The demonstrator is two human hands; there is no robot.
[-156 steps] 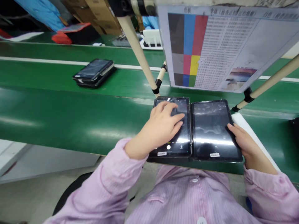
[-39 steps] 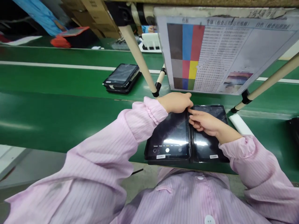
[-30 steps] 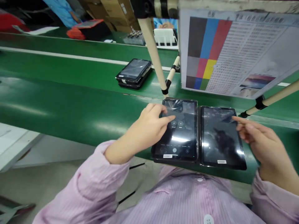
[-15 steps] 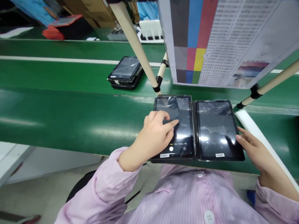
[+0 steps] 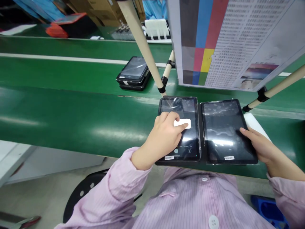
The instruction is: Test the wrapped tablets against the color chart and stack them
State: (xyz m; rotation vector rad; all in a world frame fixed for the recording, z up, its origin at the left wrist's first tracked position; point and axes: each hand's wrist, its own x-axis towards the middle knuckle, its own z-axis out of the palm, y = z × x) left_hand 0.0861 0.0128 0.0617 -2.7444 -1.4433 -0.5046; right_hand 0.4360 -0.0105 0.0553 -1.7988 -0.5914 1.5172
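Leaning in behind a lilac striped shirt [image 5: 186, 197], with a black perforated seat [image 5: 81, 190] low at left and a blue plastic holder [image 5: 273, 208] low at right. Along the near edge of the green counter [image 5: 71, 124], touching a white pop-up [image 5: 184, 121] on the left tablet [image 5: 190, 106] with the left hand [image 5: 164, 135], index out, other fingers apart from it and curled. Probably answering an on-screen prompt; calls for a light, exact touch. Just to the right, steadying the dark right tablet [image 5: 227, 127] with the right hand [image 5: 264, 144], thumb on its right side; cannot tell how far closed beneath, with the other fingers partly hidden. Beside that hand, a white block [image 5: 256, 122]. Farther off, a printed colour chart [image 5: 214, 63] between pale pipes [image 5: 143, 47], and to the left a tablet stack [image 5: 133, 76]. Farthest, a white rack [image 5: 156, 28], red cloth [image 5: 56, 31], cardboard boxes [image 5: 105, 12] and a person in blue [image 5: 154, 9].
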